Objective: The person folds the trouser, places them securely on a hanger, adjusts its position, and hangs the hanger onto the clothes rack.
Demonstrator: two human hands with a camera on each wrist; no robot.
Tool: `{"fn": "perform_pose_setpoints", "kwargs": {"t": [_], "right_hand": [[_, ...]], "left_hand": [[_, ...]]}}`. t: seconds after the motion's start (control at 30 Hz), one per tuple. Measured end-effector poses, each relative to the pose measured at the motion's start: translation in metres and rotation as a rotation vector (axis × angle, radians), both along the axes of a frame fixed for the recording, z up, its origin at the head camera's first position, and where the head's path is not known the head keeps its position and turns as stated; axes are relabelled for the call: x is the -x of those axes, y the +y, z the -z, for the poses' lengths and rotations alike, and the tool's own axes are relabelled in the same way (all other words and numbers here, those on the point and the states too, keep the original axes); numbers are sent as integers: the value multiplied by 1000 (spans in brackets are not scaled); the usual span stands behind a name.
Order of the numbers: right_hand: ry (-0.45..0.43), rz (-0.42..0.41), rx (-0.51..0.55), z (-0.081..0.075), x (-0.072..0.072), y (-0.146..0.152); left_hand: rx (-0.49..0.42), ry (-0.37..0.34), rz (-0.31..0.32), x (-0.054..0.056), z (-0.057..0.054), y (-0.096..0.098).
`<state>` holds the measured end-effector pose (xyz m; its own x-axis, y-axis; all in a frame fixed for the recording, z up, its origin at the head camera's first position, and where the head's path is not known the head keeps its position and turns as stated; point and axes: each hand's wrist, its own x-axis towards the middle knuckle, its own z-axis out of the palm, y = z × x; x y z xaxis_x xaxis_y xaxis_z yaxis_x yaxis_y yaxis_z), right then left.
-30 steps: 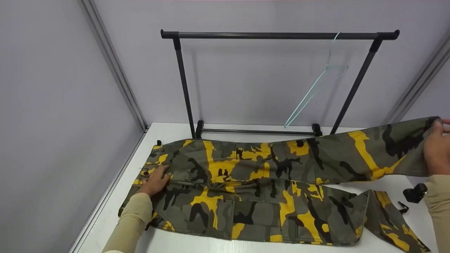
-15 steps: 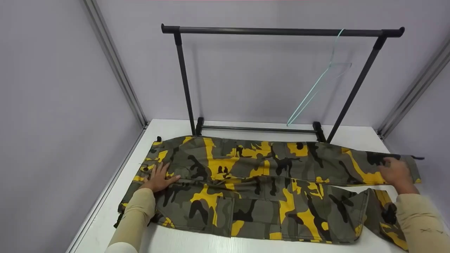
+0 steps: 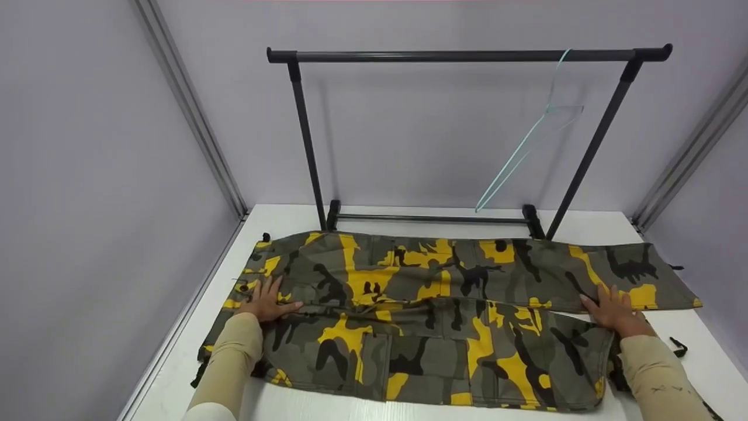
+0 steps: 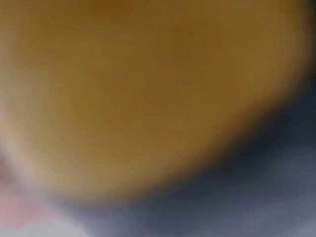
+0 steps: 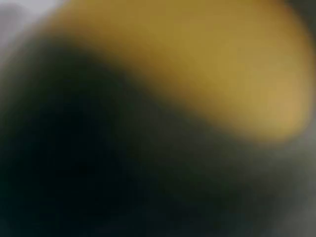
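Fingers of the left hand (image 3: 266,301) are spread flat on the camouflage trousers (image 3: 432,327) near the waist; those of the right hand (image 3: 615,310) are extended onto the far leg, though the blurred wrist views confirm little. The trousers lie lengthwise across the white counter (image 3: 327,408), before a black rack (image 3: 409,57) carrying a pale-green hanger (image 3: 507,162)
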<state>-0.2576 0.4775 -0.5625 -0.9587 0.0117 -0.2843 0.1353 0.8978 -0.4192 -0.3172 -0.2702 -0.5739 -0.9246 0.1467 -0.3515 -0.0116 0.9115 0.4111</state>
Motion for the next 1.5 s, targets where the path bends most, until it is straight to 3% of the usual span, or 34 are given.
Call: {"fn": "perform_pose_setpoints", "kwargs": {"t": [0.07, 0.3, 0.6, 1.03, 1.37, 1.5], "right_hand": [[-3, 19, -9, 4, -1, -4], [14, 57, 5, 2, 9, -21], [29, 63, 5, 14, -1, -15], [82, 69, 24, 31, -11, -9], [131, 82, 47, 31, -14, 3], [147, 66, 58, 35, -17, 6]], "left_hand": [[15, -21, -4, -2, -2, -8], [19, -38, -33, -19, -27, -17], [63, -38, -21, -20, -20, -13], [32, -27, 9, -18, -21, -9], [5, -44, 10, -7, 0, -7], [28, -61, -8, -7, -2, -5]]}}
